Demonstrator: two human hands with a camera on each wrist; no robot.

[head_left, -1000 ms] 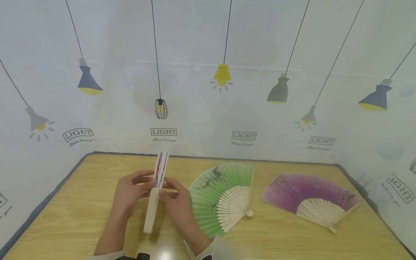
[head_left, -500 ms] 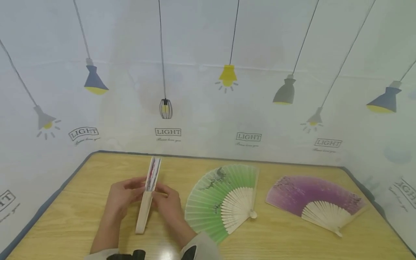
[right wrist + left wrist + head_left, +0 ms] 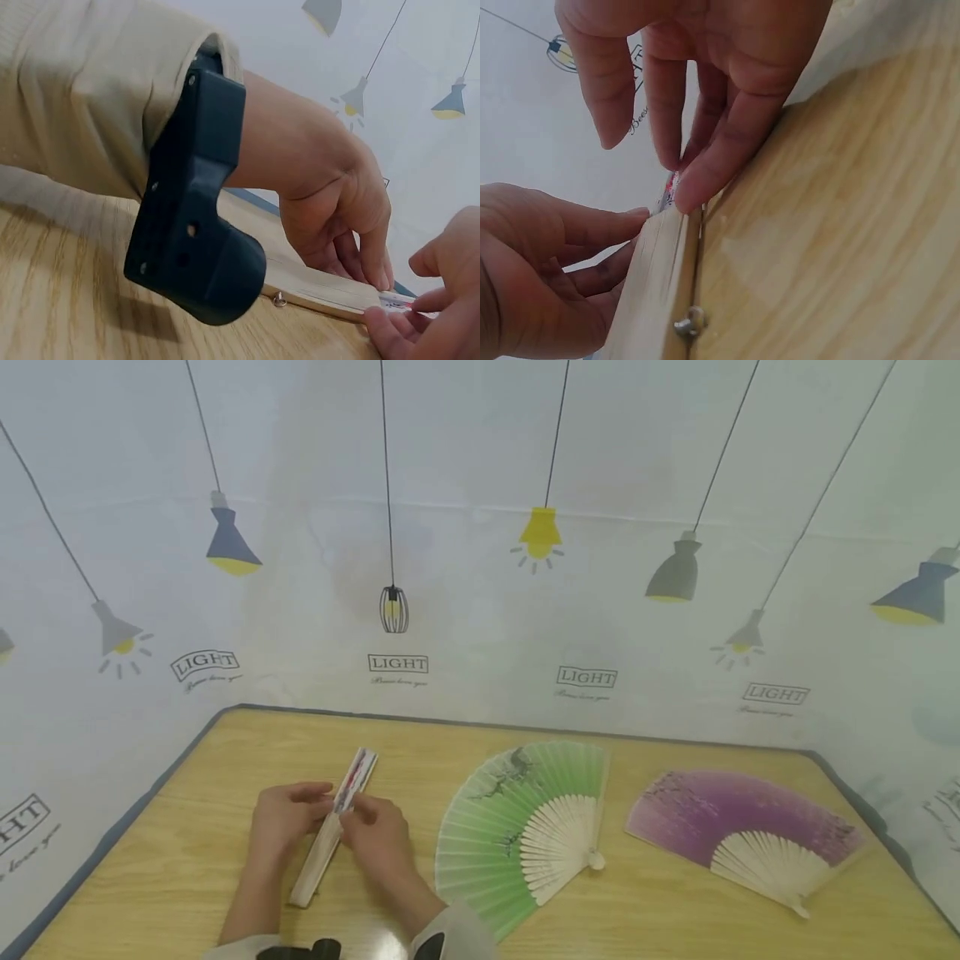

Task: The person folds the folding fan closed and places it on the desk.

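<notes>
A folded hand fan [image 3: 317, 858], with pale wooden ribs and a strip of printed fabric in red and dark tones, lies slanted on the table in the head view. On its left side, my left hand [image 3: 285, 818] pinches it near where the ribs meet the fabric. From the other side, my right hand [image 3: 378, 839] holds it at the same stretch with thumb and fingers. A metal rivet [image 3: 690, 322] shows near the fan's lower end in the left wrist view. Some of my fingertips are hidden behind the fan.
To the right, a spread green fan [image 3: 480, 852] lies on the wooden table [image 3: 187, 827]. Farther right is a spread purple fan [image 3: 735, 810]. A white backdrop [image 3: 465, 610] printed with lamps rises behind the table's dark edge.
The folded fan has come down from a raised, more upright pose and now lies more slanted, its far end tipped right. Both hands lowered with it. The head view has turned slightly left.
</notes>
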